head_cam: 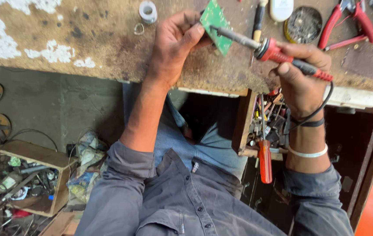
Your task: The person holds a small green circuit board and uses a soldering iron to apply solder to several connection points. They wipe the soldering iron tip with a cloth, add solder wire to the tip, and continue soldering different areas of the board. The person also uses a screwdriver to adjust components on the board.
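Two hands: both raised over the worn bench (108,48).
Left hand (175,41): fingers and thumb pinched on the green board (214,24), holding it tilted above the bench edge.
Right hand (300,74): curled around the red iron (278,51), its metal tip touching the board.
Drawer (244,126): open under the bench, red screwdriver (265,159) sticking out.
Pliers (348,19): red-handled, on the bench beyond the right hand.
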